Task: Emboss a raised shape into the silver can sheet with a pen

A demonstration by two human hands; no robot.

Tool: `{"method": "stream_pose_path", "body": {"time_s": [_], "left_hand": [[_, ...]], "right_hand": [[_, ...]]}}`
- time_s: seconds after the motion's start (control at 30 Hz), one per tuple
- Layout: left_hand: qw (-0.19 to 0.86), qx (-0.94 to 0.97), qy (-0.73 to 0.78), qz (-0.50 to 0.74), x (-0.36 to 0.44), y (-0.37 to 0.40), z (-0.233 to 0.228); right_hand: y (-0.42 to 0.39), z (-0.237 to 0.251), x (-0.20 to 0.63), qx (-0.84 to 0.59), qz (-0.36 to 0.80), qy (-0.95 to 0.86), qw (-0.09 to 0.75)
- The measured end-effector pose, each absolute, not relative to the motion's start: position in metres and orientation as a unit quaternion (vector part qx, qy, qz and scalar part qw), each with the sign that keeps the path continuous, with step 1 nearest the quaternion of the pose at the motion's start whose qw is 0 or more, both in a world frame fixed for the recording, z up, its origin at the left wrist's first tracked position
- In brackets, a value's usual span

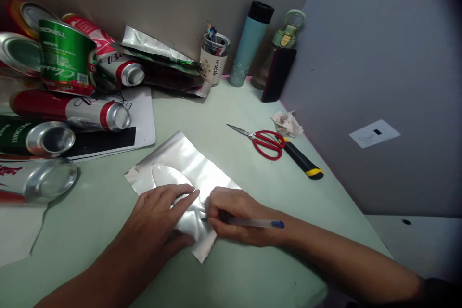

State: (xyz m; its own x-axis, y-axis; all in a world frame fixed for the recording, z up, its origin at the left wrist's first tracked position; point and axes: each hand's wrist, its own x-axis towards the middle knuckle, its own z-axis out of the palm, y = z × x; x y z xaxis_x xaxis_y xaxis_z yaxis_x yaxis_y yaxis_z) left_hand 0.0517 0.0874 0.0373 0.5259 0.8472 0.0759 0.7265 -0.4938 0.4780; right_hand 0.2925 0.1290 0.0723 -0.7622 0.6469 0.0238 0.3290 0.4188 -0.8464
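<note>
A flattened silver metal sheet (187,163) lies on the pale green desk mat (245,269). A white paper shape (166,175) rests on the sheet. My left hand (159,219) presses flat on the paper shape and the sheet, fingers spread. My right hand (234,214) grips a blue-capped pen (252,223), its tip touching the sheet right beside my left fingertips.
Several drink cans (68,106) are piled at the left on white papers (142,120). Red scissors (265,143) and a black-yellow utility knife (301,160) lie to the right, near a crumpled tissue (288,122). A pen jar (213,57), teal flask (250,43) and green bottle (285,38) stand at the back wall.
</note>
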Motion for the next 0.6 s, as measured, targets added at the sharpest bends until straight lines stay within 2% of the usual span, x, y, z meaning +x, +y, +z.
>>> {"method": "stream_pose_path", "body": {"time_s": [0.23, 0.5, 0.6], "left_hand": [[0.196, 0.853, 0.460, 0.152, 0.0504, 0.0874, 0.0345], [0.195, 0.854, 0.461, 0.143, 0.0500, 0.0877, 0.0364], [0.189, 0.855, 0.461, 0.140, 0.0491, 0.0880, 0.0345]], "right_hand": [[0.1312, 0.0721, 0.2939, -0.270, 0.458, -0.829, 0.175], [0.1273, 0.0695, 0.2930, -0.304, 0.469, -0.807, 0.191], [0.1279, 0.0722, 0.2936, -0.335, 0.538, -0.745, 0.208]]}}
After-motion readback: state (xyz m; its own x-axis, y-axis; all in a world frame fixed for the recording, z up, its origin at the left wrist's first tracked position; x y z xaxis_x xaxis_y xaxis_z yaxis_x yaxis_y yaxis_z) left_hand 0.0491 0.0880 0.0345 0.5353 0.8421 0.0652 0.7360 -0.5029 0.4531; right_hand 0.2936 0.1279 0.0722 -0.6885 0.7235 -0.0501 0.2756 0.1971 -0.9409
